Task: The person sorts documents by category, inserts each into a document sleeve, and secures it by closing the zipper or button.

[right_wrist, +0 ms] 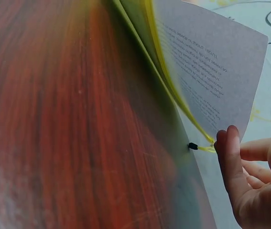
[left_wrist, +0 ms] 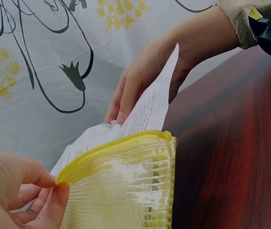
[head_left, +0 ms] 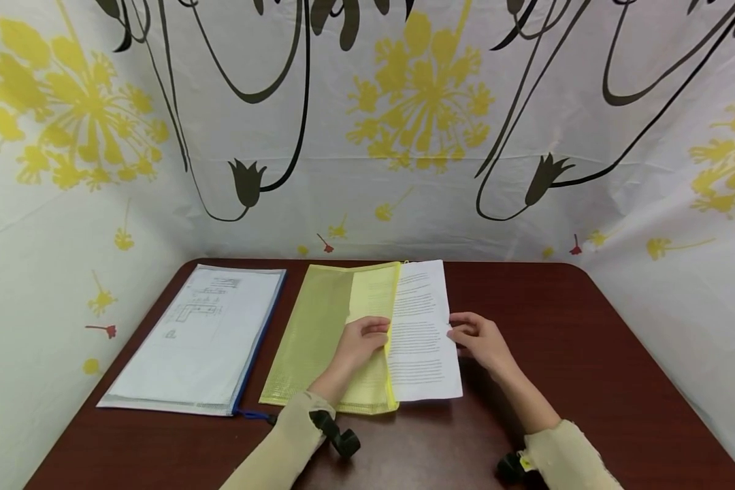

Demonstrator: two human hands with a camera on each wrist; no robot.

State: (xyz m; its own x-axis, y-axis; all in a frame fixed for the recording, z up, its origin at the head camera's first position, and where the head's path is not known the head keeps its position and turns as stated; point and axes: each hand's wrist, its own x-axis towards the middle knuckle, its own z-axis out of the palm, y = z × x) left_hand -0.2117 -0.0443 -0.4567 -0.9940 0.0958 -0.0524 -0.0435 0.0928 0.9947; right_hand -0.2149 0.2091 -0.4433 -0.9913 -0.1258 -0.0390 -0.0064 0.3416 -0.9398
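Note:
A yellow mesh zipper pouch (head_left: 318, 327) lies at the middle of the table, its zipper edge facing right. Printed paper (head_left: 422, 340) sticks out through that side, part of it showing faintly through the mesh. My left hand (head_left: 361, 344) pinches the zipper edge between thumb and fingers, plain in the left wrist view, where the pouch (left_wrist: 126, 181) tilts up. On the far side of the paper, my right hand (head_left: 480, 340) grips its right edge. The right wrist view shows the thumb and fingers of the right hand (right_wrist: 255, 176) at the sheet's margin.
To the left lies a second pouch (head_left: 190, 340), whitish with a blue zipper edge, holding a sheet with drawings. Its blue pull cord (head_left: 254, 414) trails toward my left sleeve. The dark red-brown table (head_left: 557, 340) meets a patterned fabric wall (head_left: 429, 218) behind.

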